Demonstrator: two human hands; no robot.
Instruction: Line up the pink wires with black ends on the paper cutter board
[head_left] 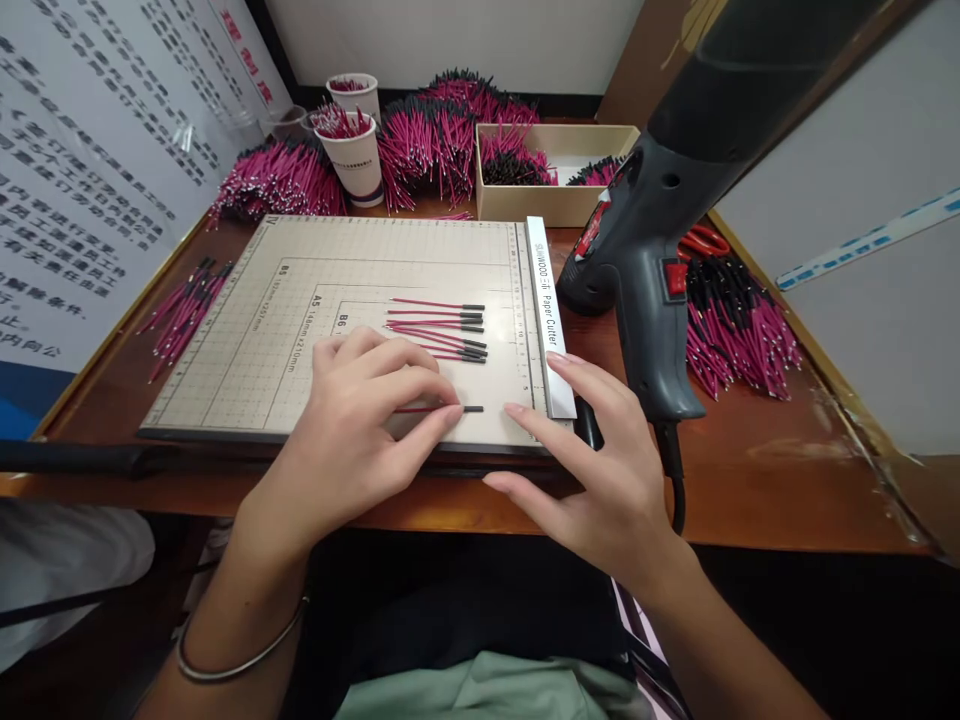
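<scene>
Between the thumb and fingers of my left hand [375, 410] is a red wire with a black sleeve [472, 408] on its right end, low over the paper cutter board [300, 330]. Just above it on the board lie several more red wires [427, 321], roughly side by side, black ends to the right. My right hand [600, 450] is open, fingers spread, with nothing in them. Its fingertips are near the white guard strip [551, 320] marked "Paper Cutter" at the board's right edge. The left fingers hide part of the held wire.
A heat gun [649, 270] stands at the right, its cord hanging over the table edge. Wire bundles lie behind it [739, 320] and at the far left [187, 310]. Paper cups [352, 160], a wire heap [431, 140] and a cardboard box [555, 203] stand along the back.
</scene>
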